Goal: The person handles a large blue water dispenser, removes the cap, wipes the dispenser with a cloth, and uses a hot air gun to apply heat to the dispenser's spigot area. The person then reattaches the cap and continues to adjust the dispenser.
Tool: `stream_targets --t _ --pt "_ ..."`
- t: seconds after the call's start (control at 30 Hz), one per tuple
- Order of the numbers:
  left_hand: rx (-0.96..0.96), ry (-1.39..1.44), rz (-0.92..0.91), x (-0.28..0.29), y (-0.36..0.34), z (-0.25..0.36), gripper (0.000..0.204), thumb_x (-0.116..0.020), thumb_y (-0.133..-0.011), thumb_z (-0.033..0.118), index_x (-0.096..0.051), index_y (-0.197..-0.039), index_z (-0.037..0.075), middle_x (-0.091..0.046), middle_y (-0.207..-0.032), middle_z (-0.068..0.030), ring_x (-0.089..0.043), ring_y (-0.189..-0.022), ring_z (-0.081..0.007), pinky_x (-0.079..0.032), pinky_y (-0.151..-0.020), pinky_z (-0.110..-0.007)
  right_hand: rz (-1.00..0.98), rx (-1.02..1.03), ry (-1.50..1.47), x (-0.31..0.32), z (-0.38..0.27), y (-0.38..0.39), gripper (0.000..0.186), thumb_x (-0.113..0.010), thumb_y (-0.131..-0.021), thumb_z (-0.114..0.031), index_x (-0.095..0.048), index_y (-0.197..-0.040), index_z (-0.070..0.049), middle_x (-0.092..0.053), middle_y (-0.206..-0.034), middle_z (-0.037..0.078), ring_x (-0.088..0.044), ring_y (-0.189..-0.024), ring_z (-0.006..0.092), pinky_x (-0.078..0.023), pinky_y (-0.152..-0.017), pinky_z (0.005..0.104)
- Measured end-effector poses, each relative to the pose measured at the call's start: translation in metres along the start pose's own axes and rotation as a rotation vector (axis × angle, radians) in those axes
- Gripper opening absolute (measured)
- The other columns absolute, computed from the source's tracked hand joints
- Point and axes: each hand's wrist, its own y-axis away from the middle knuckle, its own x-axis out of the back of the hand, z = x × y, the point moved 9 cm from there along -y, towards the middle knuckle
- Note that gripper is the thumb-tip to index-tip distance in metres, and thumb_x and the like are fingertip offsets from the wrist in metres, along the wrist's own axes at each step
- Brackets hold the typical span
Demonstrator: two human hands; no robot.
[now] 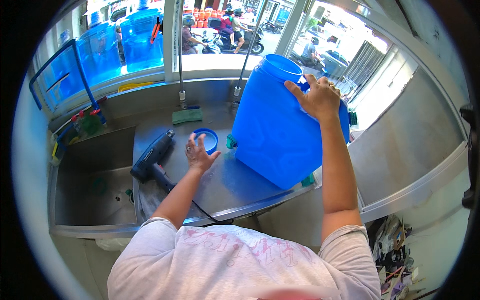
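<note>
A big blue plastic water container stands tilted on the steel counter, its round mouth uncovered and a small green tap at its lower left side. My right hand grips the top of the container by the handle area; its fingertips are partly hidden. Left of the container lies a round blue lid. My left hand is over the lid's left edge with fingers spread; whether it touches the lid I cannot tell. A dark heat gun lies left of that hand, its cord running toward the counter's front.
A steel sink is at the left. A green sponge lies near the back, beside thin upright taps. Blue water containers stand behind the window at the back left. A blue-framed saw leans at the left. Loose clutter lies lower right.
</note>
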Motion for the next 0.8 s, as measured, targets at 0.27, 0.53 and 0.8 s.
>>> stream_targets --t 0.27,0.53,0.8 --pt "0.036 0.125 0.143 -0.021 -0.006 -0.037 0.111 -0.086 -0.065 0.055 -0.028 -0.153 0.019 -0.007 -0.16 -0.0275 -0.019 -0.145 -0.0469 -0.019 -0.118 -0.054 0.012 -0.066 0.041 -0.004 0.001 -0.003 0.106 -0.018 -0.077 -0.095 -0.062 -0.135 -0.019 -0.063 -0.129 0.022 -0.056 -0.126 0.0398 -0.037 -0.107 0.0612" --pt "0.037 0.038 -0.011 -0.036 -0.004 -0.031 0.096 -0.079 -0.075 0.052 -0.032 -0.151 0.018 -0.01 -0.16 -0.0288 -0.017 -0.148 -0.0449 -0.015 -0.122 -0.054 0.217 -0.079 0.03 0.001 0.005 -0.006 0.081 -0.022 -0.094 -0.077 -0.074 -0.118 -0.018 -0.072 -0.104 0.019 -0.068 -0.105 0.035 -0.047 -0.093 0.0531" --pt "0.02 0.061 -0.037 -0.044 -0.007 -0.034 0.089 -0.076 -0.079 0.051 -0.034 -0.15 0.017 -0.013 -0.16 -0.0286 -0.022 -0.147 -0.0437 -0.016 -0.122 -0.054 0.428 -0.12 0.049 0.001 0.008 -0.006 0.044 -0.04 -0.101 -0.044 -0.073 -0.1 -0.014 -0.075 -0.093 0.013 -0.071 -0.09 0.0341 -0.05 -0.079 0.051"
